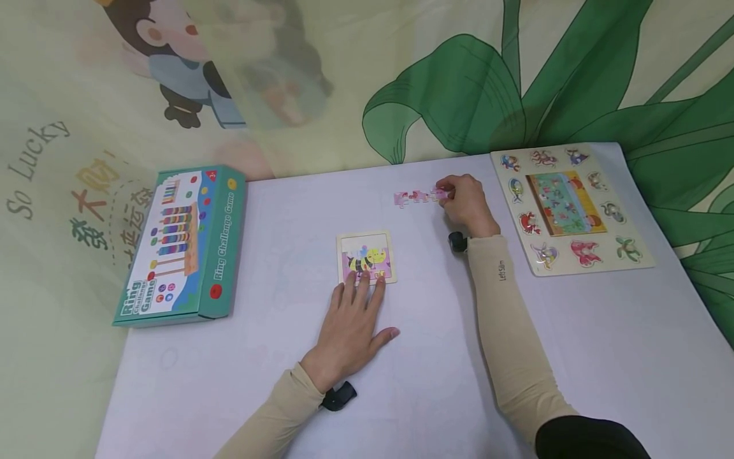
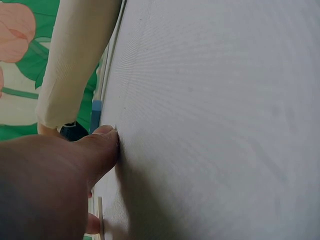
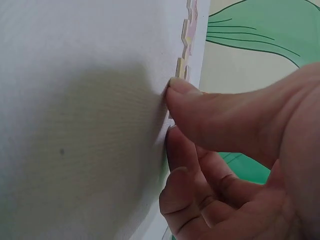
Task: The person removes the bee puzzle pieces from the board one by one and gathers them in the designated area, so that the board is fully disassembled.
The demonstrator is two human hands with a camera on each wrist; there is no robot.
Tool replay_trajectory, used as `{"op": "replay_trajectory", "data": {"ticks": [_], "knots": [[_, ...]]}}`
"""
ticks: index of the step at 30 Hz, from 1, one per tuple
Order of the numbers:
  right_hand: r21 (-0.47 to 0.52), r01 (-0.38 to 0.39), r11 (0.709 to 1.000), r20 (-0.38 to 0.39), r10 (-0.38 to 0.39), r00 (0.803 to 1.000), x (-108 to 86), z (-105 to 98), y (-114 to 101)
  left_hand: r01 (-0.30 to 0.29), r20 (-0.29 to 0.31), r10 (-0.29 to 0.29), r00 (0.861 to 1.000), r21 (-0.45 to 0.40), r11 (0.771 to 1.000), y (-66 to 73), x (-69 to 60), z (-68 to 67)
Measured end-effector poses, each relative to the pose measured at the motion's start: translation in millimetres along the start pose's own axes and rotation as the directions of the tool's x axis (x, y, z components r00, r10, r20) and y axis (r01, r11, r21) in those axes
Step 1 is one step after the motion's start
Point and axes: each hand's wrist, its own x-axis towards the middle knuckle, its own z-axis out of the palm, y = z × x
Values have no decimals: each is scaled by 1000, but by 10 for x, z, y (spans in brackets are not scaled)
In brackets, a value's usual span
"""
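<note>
In the head view, a small wooden frame puzzle [image 1: 366, 257] with a bee picture lies mid-table. The outstretched fingers of my left hand [image 1: 352, 325] rest on its near edge, thumb spread out to the right. Up and to the right, a row of pink jigsaw pieces [image 1: 417, 197] lies on the table. My right hand [image 1: 467, 204] pinches the piece at the row's right end between thumb and fingers. The right wrist view shows the thumb [image 3: 200, 107] against the end of the row of pieces [image 3: 186, 40]; most of the pinched piece is hidden.
A green Ring Challenge Game box [image 1: 183, 245] lies at the left of the white table [image 1: 275, 382]. A board with sea-animal pictures [image 1: 622, 255] lies at the right, close to my right forearm. A printed curtain [image 1: 321, 140] hangs along the table's far edge.
</note>
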Motion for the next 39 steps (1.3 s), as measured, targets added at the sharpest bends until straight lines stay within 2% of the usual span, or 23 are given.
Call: {"op": "replay_trajectory", "data": {"ticks": [7, 10, 15, 18, 21, 24, 26, 30, 35, 39], "knots": [[-22, 1, 1000, 21, 0, 1000, -27, 0, -16, 5, 4, -5, 1000, 0, 1000, -4, -18, 10], [-5, 11, 1000, 6, -11, 1000, -63, -44, -45, 6, 6, -6, 1000, -2, 1000, -4, -21, 13], [40, 114, 993, -65, -112, 992, -131, -131, -226, -1, 3, 1, 1000, 13, 1000, -11, -19, 30], [45, 198, 979, -49, -196, 979, -202, -74, -456, -2, 3, 2, 1000, 15, 1000, -19, -17, 34], [43, 301, 953, 51, -303, 952, -281, 87, -700, 2, 7, -2, 1000, 6, 1000, -24, -16, 27], [47, 377, 925, 204, -378, 903, -361, 295, -893, 2, 6, -2, 1000, 2, 1000, -30, -11, 29], [37, 404, 914, 302, -396, 867, -408, 424, -981, -4, 3, 4, 1000, 2, 1000, -32, -5, 33], [13, 418, 908, 418, -385, 823, -488, 593, -1091, -19, -25, 19, 999, 11, 1000, -31, 1, 32], [-3, 427, 904, 487, -372, 790, -527, 687, -1124, -15, -29, 15, 999, 12, 1000, -27, -4, 12], [-33, 429, 903, 518, -351, 780, -531, 717, -1119, -11, -37, 12, 999, 21, 1000, -27, 1, 12]]}}
